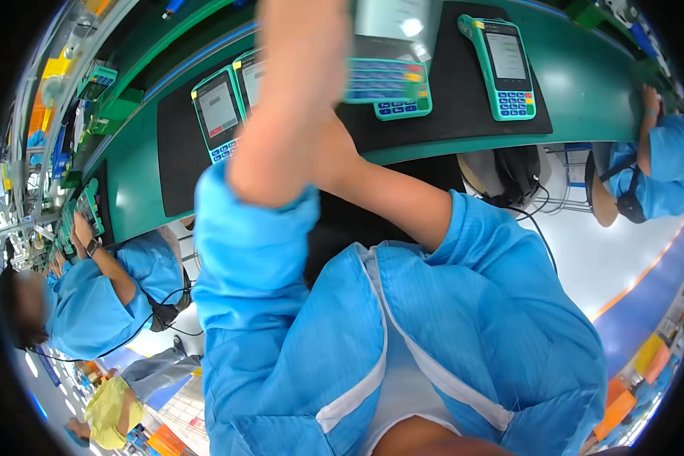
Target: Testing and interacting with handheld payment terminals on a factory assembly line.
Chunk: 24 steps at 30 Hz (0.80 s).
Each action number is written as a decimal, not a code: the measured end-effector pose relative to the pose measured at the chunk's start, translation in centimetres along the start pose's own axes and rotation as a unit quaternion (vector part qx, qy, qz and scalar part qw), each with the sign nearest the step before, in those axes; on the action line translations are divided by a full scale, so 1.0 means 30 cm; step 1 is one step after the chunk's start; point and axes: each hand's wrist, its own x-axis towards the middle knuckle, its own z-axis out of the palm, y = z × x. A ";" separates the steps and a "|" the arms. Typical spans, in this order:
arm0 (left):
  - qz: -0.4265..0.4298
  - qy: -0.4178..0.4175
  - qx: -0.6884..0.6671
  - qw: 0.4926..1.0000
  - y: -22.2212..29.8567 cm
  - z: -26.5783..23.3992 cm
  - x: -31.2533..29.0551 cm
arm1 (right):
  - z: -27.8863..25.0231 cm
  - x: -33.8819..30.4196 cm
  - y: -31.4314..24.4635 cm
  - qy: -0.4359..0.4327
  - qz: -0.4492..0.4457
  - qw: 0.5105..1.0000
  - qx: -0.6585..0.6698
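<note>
A: Where is the teal, rectangular plastic payment terminal with blue keys [376, 80]?

B: High in the view, just right of the bare, blurred left forearm [304, 61]; it is blurred too, and overlaps a second teal plastic terminal [404, 112], whose lowest blue keys show beneath it on the flat black mat [176, 152].

A: Which hand has it?

B: I cannot tell; the left hand is lost in blur or past the top edge; the right hand is hidden where the bare right forearm [395, 186] passes behind the left one; whether either is open or closed does not show.

A: What could go wrong?

B: The blurred terminal might knock the one beneath, I'd judge, if lowered without room between them; a loose grip could let it slip; the crossed forearms also block sight of the pair of teal, upright-screened terminals [217, 110] at the left, so a wrist could nudge those.

A: And how does it point?

B: Its long axis runs roughly up and down the view, away from the wearer's chest; the key end faces the wearer, the screen end points toward the top edge; blur hides any tilt.
</note>
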 end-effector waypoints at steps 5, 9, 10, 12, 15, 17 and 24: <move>-0.037 0.016 0.040 0.998 -0.280 0.166 0.022 | -0.005 0.004 -0.041 0.064 -0.010 0.981 -0.182; -0.074 0.076 -0.085 0.991 -0.396 0.249 0.047 | 0.016 0.005 -0.002 0.093 0.015 0.982 -0.162; -0.078 0.077 -0.054 0.993 -0.408 0.244 0.050 | 0.016 0.007 -0.014 0.085 0.022 0.983 -0.163; -0.016 0.056 0.077 0.995 -0.473 0.197 0.067 | 0.003 0.008 -0.046 0.064 0.009 0.991 -0.120; 0.044 -0.010 0.340 0.939 -0.416 0.228 0.016 | -0.012 0.008 -0.013 0.067 0.006 0.982 -0.178; 0.019 -0.005 0.318 0.948 -0.370 0.227 -0.017 | -0.018 0.006 -0.026 0.048 0.012 0.982 -0.180; 0.182 0.031 0.293 0.938 -0.120 -0.018 -0.154 | 0.007 0.024 0.029 0.008 0.039 0.995 -0.092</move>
